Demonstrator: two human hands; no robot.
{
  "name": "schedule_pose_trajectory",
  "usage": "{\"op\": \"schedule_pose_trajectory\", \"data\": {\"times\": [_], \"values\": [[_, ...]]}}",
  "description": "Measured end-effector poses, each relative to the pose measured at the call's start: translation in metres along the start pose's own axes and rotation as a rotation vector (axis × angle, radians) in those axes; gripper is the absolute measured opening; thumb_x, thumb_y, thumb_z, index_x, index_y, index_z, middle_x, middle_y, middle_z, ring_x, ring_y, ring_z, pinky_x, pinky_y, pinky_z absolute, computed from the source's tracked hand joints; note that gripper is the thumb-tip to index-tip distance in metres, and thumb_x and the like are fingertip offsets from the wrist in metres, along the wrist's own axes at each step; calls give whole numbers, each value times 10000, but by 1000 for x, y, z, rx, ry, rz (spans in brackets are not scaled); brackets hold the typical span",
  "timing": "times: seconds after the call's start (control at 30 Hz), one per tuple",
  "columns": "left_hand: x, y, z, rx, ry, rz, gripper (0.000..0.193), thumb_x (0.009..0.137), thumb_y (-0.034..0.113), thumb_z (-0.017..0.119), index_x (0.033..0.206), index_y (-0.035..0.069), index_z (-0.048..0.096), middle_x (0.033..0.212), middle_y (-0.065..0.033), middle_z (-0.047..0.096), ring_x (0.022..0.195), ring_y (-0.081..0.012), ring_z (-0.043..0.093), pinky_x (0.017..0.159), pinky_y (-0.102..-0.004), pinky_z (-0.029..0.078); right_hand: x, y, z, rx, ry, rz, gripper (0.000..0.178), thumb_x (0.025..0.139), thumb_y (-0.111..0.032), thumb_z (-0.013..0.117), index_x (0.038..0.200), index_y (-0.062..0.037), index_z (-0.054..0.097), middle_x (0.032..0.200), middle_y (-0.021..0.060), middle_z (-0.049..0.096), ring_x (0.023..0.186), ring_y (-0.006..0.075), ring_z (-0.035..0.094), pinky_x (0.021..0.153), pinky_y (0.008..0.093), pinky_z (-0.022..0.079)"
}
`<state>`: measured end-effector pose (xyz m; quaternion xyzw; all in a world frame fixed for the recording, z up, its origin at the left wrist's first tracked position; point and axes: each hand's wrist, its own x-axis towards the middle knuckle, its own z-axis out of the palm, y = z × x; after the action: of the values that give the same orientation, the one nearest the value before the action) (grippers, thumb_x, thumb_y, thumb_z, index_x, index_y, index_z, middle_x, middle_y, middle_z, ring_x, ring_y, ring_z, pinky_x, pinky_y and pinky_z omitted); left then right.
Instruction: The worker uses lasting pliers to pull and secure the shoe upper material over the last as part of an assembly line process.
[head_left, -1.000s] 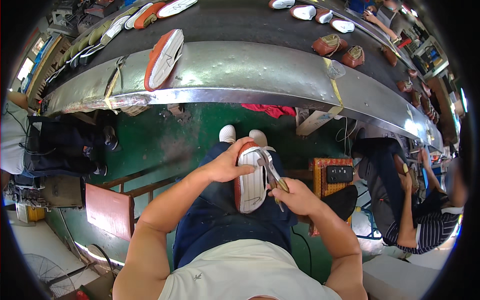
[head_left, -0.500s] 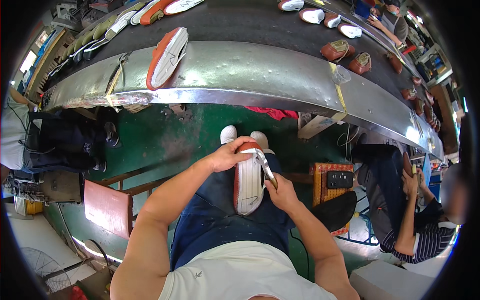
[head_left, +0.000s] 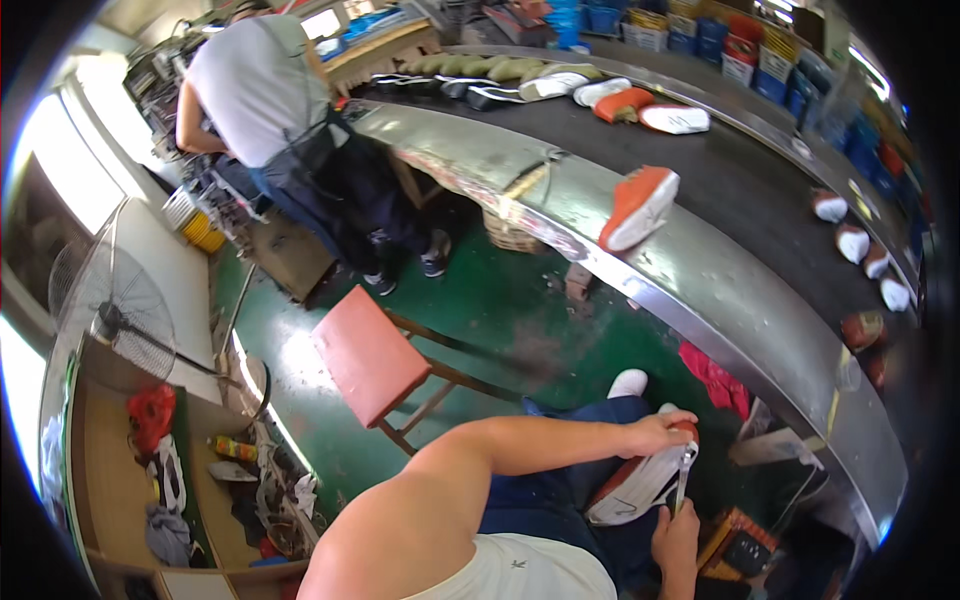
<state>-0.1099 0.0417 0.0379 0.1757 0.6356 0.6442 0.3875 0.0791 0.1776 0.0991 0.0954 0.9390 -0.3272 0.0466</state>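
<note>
A red-brown shoe with a white sole (head_left: 636, 492) rests on my lap, sole up and tilted. My left hand (head_left: 660, 434) is closed over its toe end. In my right hand (head_left: 677, 538) is the handle of a curved silvery metal tool (head_left: 684, 472), whose head meets the sole's edge near the toe, close to my left fingers. The tool's exact kind does not show. Another orange-red shoe with a white sole (head_left: 640, 208) lies tilted on the metal bench ledge (head_left: 480, 150) ahead of me.
A pink-topped stool (head_left: 370, 352) stands to my left. Beyond it a person (head_left: 250, 90) works, back turned. At far left are a wire fan (head_left: 112, 318) and an open wooden cabinet (head_left: 105, 470). Several shoes line the dark belt (head_left: 760, 190). A phone (head_left: 747, 550) lies at lower right.
The view has swung to the left, bringing the fan, cabinet and the person's back into fuller sight. Both hands keep their hold on the shoe and the tool.
</note>
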Motion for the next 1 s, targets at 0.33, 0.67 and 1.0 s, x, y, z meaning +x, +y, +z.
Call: {"op": "schedule_pose_trajectory", "data": {"times": [0.33,0.67,1.0], "values": [[-43,34,4,197,31,375,468,1006,201,632,1437,72,503,1316,-142,587,1257,-248,549,1080,-364,432,-46,34,-17,478,-129,164,399,941,-258,689,1237,0,623,1100,213,697,997,316,686,903,437,521],[-137,25,33,783,-38,897,710,727,138,884,1382,176,611,1510,-205,451,1366,-436,475,1086,-542,434,-18,-29,-12,675,317,-173,374,954,-205,710,1253,-23,576,1201,146,695,1104,237,681,959,345,515],[-142,-8,44,786,53,1045,612,702,216,911,1271,182,689,1524,-192,448,1370,-433,466,1118,-560,386,-38,-14,22,673,498,-382,302,901,-44,750,1123,-24,547,975,116,626,909,284,626,816,377,518]]}}
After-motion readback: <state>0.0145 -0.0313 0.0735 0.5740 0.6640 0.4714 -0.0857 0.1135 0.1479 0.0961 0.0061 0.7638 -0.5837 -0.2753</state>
